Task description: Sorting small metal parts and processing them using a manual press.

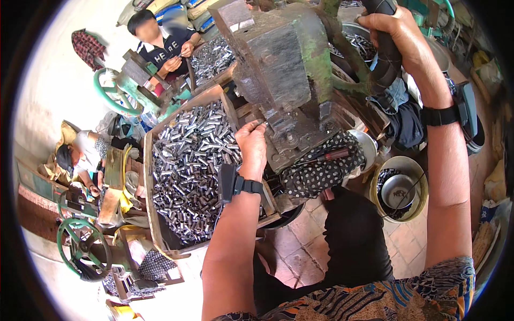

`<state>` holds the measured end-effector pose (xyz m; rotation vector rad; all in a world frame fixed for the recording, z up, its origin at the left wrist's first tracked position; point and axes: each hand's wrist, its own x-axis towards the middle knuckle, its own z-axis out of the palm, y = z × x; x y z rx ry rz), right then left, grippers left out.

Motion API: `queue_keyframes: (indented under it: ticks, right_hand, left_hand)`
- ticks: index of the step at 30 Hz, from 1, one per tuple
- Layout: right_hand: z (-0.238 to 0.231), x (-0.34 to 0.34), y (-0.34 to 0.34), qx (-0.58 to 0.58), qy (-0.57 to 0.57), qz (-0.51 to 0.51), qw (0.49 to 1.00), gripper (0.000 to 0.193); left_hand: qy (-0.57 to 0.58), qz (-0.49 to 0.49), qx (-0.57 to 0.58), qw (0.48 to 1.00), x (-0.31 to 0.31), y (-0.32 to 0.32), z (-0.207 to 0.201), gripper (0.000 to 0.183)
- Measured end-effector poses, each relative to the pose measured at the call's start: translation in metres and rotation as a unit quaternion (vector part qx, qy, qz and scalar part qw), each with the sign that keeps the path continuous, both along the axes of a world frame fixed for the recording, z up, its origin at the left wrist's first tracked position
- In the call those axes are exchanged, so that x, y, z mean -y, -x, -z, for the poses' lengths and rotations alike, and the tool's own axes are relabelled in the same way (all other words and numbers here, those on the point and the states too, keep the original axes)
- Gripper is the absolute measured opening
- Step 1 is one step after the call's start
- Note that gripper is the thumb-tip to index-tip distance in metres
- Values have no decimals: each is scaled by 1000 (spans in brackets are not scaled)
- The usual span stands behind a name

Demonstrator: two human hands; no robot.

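Legible lettering: one line of pale block capitals (pixel 165 55), set across the chest of a dark navy short-sleeved shirt (pixel 172 47), worn by a co-worker beyond the far edge of the open, straight-sided wooden box (pixel 149 182) heaped with short silvery metal tubes (pixel 195 144); the line follows the slant of the cloth, below the collar and above the hands. Blue print (pixel 488 212) on a whitish woven sack (pixel 499 213), near the right-hand edge of the tiled floor (pixel 308 238): too small and bent by the lens to make out.
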<state>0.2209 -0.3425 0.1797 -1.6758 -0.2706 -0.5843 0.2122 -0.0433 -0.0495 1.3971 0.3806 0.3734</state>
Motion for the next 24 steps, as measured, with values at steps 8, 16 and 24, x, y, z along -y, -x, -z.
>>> queue_keyframes:
  ticks: [8,16,24]
  right_hand:
    - [114,-8,0,51,-49,73,995,23]
    - [60,7,1,-22,24,-23,999,19]
    - [119,-21,11,34,-81,44,995,25]
  left_hand:
    - [-113,18,-12,993,3,-9,9,20]
    - [-52,53,-68,995,-2,11,-17,15]
    - [-40,74,-117,990,-31,65,-35,14]
